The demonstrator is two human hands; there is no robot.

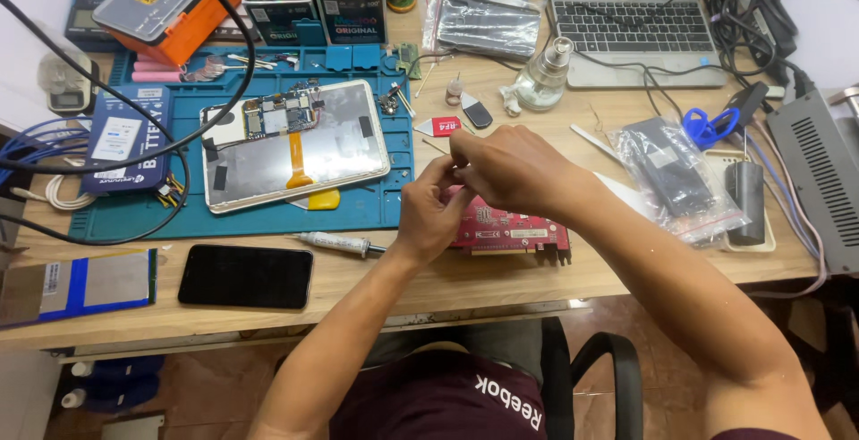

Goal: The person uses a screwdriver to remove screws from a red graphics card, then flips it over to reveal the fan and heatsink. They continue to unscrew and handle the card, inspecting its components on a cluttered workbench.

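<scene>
1. Both hands meet above the front of the wooden desk (537, 274): my left hand (431, 212) rises from below with its fingertips pinched upward, and my right hand (512, 170) arches over from the right, its fingers curled down onto the same spot.
2. Whatever they pinch between them is too small and too covered by fingers for me to name; I can only say that both hands are closed in a fine fingertip grip at one point, not slack.
3. Directly under and just behind the hands lies a red rectangular circuit card (510, 230), flat on the desk, its long axis running left to right with the right end towards the desk's front edge. It sits below both hands; the left hand's heel overlaps its left end, so that hand is nearer.
4. Just left of the card lies a small grey syringe-shaped tube (338, 243), pointing its tip towards the left hand.
5. Further left, a black smartphone (246, 276) lies face up near the desk edge.
6. Behind these, a teal silicone work mat (367, 207) carries an opened white tablet (295, 145) with its board and an orange ribbon cable exposed.
7. To the right, a clear plastic bag holding a dark flat part (680, 176) lies beside blue-handled scissors (711, 125); a silver laptop (635, 33) and a clear glass bottle (541, 77) stand at the back.
</scene>
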